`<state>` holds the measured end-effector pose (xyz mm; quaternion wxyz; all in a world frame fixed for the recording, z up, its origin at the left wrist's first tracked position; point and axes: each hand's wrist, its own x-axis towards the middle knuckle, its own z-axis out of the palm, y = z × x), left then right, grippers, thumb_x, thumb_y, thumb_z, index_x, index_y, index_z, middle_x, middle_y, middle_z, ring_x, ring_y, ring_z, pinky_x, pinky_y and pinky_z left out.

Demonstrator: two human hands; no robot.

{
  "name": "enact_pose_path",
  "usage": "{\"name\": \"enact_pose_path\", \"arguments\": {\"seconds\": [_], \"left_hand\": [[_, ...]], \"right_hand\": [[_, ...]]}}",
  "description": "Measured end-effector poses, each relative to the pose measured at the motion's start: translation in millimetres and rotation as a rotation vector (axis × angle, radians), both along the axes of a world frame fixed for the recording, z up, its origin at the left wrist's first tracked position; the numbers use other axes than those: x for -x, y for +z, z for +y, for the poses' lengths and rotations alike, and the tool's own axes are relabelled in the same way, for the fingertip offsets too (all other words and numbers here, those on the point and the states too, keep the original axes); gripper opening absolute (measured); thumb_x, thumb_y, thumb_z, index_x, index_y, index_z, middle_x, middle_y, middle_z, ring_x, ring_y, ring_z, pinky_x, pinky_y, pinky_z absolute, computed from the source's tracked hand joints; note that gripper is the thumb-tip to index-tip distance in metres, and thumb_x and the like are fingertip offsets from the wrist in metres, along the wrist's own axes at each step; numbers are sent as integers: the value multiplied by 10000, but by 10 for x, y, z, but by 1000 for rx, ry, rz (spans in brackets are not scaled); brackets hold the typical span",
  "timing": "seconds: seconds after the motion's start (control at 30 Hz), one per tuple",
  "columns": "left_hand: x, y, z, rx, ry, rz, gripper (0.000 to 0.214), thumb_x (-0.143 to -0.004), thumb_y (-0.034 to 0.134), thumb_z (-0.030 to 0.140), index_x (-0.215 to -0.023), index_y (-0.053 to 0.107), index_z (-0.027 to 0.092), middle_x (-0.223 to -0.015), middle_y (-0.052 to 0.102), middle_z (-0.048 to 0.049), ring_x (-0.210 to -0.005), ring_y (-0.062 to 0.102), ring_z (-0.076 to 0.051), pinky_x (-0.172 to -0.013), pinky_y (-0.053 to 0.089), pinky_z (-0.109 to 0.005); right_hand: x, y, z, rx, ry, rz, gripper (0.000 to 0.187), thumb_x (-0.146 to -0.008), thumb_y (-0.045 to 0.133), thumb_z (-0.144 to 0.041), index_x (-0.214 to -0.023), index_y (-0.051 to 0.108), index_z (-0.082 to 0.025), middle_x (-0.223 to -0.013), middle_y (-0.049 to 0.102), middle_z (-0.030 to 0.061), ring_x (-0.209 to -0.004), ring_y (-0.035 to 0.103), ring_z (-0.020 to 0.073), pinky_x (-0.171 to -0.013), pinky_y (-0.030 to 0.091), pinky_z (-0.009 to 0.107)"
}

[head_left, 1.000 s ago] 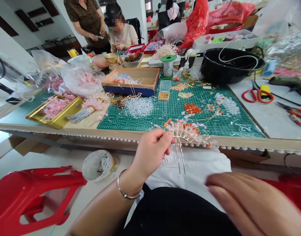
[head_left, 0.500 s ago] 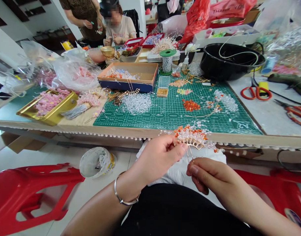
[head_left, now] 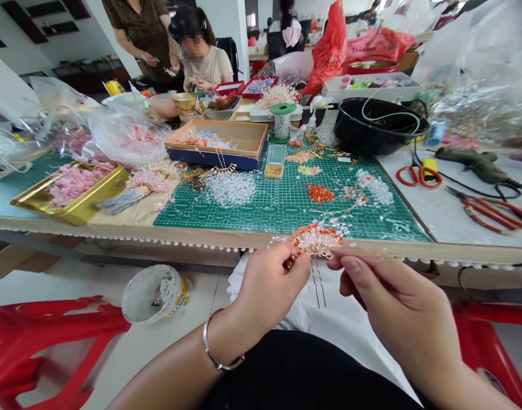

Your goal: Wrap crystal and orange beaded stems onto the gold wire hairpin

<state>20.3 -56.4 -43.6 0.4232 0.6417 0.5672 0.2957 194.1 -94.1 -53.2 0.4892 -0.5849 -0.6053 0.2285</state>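
Observation:
A beaded hairpin point(head_left: 316, 242) with orange and clear beads on a gold comb top and two long prongs hangs over my lap, just in front of the table edge. My left hand point(head_left: 267, 285), with a silver bangle on the wrist, pinches its left end. On the right end, the fingers of my right hand point(head_left: 386, 299) are closed. The prongs point down over a white plastic bag point(head_left: 329, 319) lying on my lap.
A green cutting mat point(head_left: 286, 199) carries piles of clear and orange beads. Behind stand a cardboard tray point(head_left: 218, 142), a wire spool point(head_left: 282, 119) and a black bowl point(head_left: 380, 125). Red scissors point(head_left: 418, 173), pliers point(head_left: 491, 208), a gold tin point(head_left: 68, 193), a red stool point(head_left: 42, 347). Other people work at the far end.
My right hand rose from my lap and closed on the hairpin's right end. The hairpin first tilted and is now level, held by both hands. The view shifted slightly.

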Motion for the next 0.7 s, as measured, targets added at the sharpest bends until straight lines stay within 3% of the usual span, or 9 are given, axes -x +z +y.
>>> {"name": "enact_pose_path", "arguments": {"seconds": [0.17, 0.3, 0.4, 0.57, 0.7], "left_hand": [[15, -40, 26, 25, 0, 42, 358, -913, 542, 373, -595, 499, 214, -552, 500, 37, -553, 431, -136, -567, 271, -302], [25, -79, 50, 37, 10, 34, 363, -909, 544, 392, -596, 490, 218, -543, 475, 43, -549, 420, -138, -573, 267, -305], [33, -83, 59, 58, 5, 26, 354, -909, 536, 407, -611, 501, 219, -552, 481, 42, -549, 424, -140, -572, 268, -306], [46, -54, 59, 96, 21, 9, 342, -898, 538, 422, -625, 503, 218, -558, 507, 42, -542, 435, -135, -572, 299, -298], [117, -48, 84, 112, 42, -39, 327, -887, 536, 426, -636, 521, 217, -564, 541, 37, -532, 467, -132, -568, 347, -285]], "right_hand": [[23, 16, 46, 27, 51, 267, 169, -965, 664, -389, -978, 792, -279, -650, 673, -20, -460, 540, 79, -402, 448, 188], [-2, 39, 108, 29, 101, 420, 186, -954, 685, -404, -1001, 811, -276, -765, 761, 34, -577, 675, 114, -555, 589, 225], [-11, 45, 152, 14, 111, 483, 149, -936, 711, -390, -958, 822, -292, -898, 802, 64, -660, 730, 147, -556, 606, 235], [17, 52, 155, -30, 108, 472, 141, -936, 707, -385, -942, 818, -298, -956, 804, 66, -709, 747, 174, -514, 586, 242], [-49, 95, 12, -45, 40, 290, 171, -934, 697, -426, -1026, 803, -329, -923, 792, 36, -695, 718, 165, -527, 572, 253]]}}
